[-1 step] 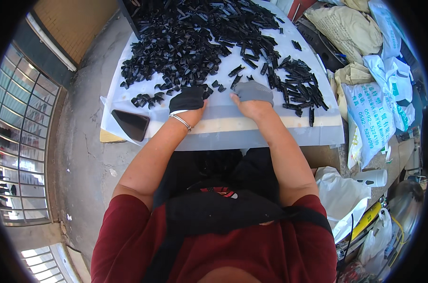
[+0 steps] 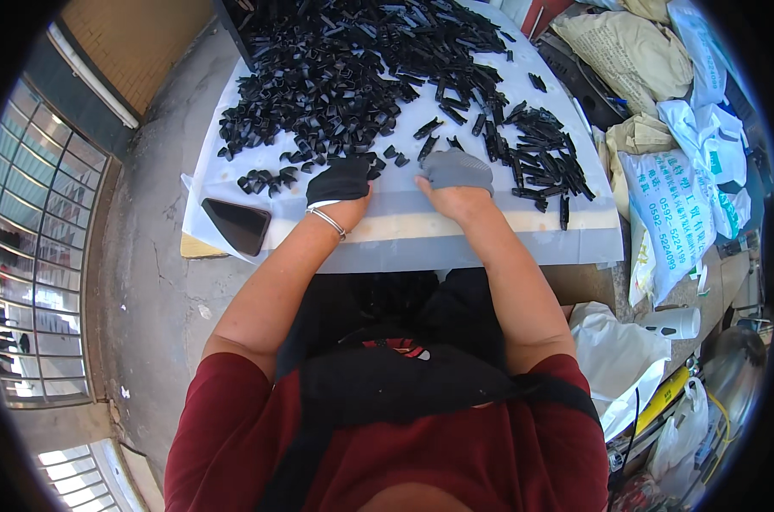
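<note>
Resting low over the near part of the table, my left hand (image 2: 339, 181) wears a black glove and a metal bracelet at the wrist. Its fingers are curled, with a small black plastic piece (image 2: 375, 162) right by the thumb side; whether it is gripped I cannot tell. My right hand (image 2: 457, 175), in a grey glove, is closed like a fist a short way to the right. Its fingertips are hidden beneath it. Long black plastic clips (image 2: 428, 129) lie just beyond it. A big heap of short, bent black pieces (image 2: 318, 102) spreads past my left hand.
White sheeting (image 2: 387, 249) covers the table. A dark phone (image 2: 237, 225) lies at its near left corner. More long black clips (image 2: 549, 158) form a pile on the right. Printed sacks (image 2: 668, 213) and a white bag (image 2: 617, 354) crowd the right side. A barred window (image 2: 37, 247) stands left.
My right hand has shifted very slightly, its thumb a touch to the left. My left hand and the black pieces look the same.
</note>
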A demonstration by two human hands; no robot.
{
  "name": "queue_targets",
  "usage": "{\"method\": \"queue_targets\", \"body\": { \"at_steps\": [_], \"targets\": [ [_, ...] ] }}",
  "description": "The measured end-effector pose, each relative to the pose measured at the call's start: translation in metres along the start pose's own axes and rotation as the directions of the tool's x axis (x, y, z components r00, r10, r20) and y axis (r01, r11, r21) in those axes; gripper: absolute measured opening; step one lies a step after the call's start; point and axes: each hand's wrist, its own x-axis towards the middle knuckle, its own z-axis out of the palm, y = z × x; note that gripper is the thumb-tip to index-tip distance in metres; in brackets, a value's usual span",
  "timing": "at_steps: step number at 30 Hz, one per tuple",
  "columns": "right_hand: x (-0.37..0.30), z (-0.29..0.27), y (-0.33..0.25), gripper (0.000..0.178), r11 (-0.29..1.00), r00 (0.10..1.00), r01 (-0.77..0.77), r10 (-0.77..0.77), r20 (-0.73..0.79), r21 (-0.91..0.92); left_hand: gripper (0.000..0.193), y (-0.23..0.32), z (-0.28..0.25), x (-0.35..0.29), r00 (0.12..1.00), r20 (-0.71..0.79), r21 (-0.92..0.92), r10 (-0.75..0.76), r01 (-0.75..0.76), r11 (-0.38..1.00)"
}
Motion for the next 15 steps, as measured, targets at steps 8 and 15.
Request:
{"method": "queue_targets", "body": {
  "at_steps": [8, 15],
  "targets": [
    [-0.025, 0.015, 0.008, 0.024, 0.932, 0.984, 0.057, 0.009, -0.180, 0.359, 0.036, -0.016, -0.008, -0.020, 0.996, -0.092, -0.126, 0.015, -0.027, 0.992],
    [-0.045, 0.014, -0.007, 0.026, 0.678, 0.998, 0.061, -0.032, -0.053, 0.733, 0.033, -0.026, -0.012, -0.030, 0.994, -0.104, -0.150, 0.016, -0.031, 0.988]
  ]
}}
